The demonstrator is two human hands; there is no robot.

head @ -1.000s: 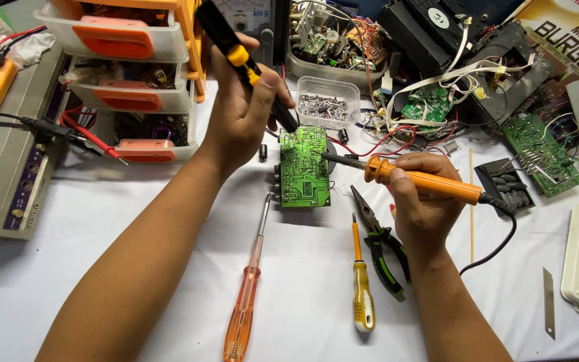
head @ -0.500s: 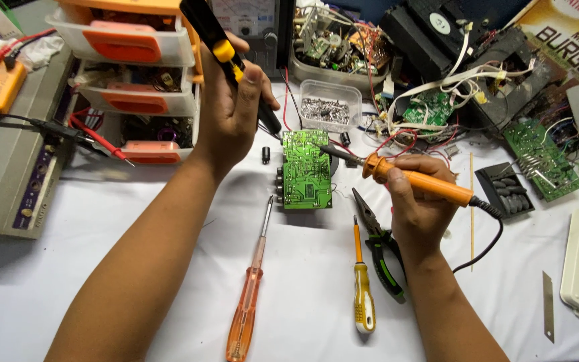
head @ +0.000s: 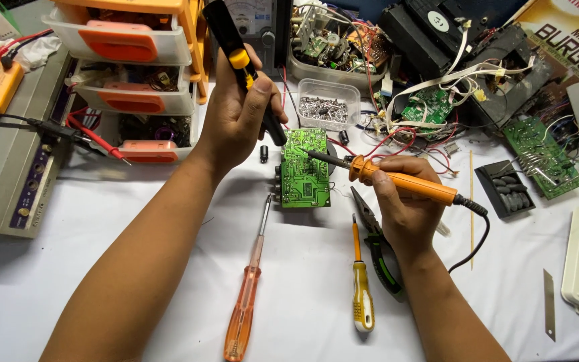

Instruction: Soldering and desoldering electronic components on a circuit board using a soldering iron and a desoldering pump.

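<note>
So, compared with a moment ago, the soldering iron (head: pixel 397 179) has been brought in further: its tip is now laid right on the upper part of the green circuit board (head: pixel 305 169), where earlier it sat just off the board's right edge. The black desoldering pump (head: pixel 244 70) has been kept angled down at the board's top-left corner, so it looks like a joint is being heated and sucked clean, though the joint itself can't be made out.

The left hand (head: pixel 236 121) is wrapped around the pump, thumb up by the yellow band, forearm coming in from below-left of the board. The right hand (head: pixel 403 204) is closed pen-style around the iron's orange handle, just right of the board, with the cord trailing off further right.

Below the board an orange screwdriver (head: pixel 246 295) and a yellow screwdriver (head: pixel 361 288) are laid out, with green-handled pliers (head: pixel 380 248) beside them. A clear box of screws (head: pixel 330 107) is sat just above the board.
</note>
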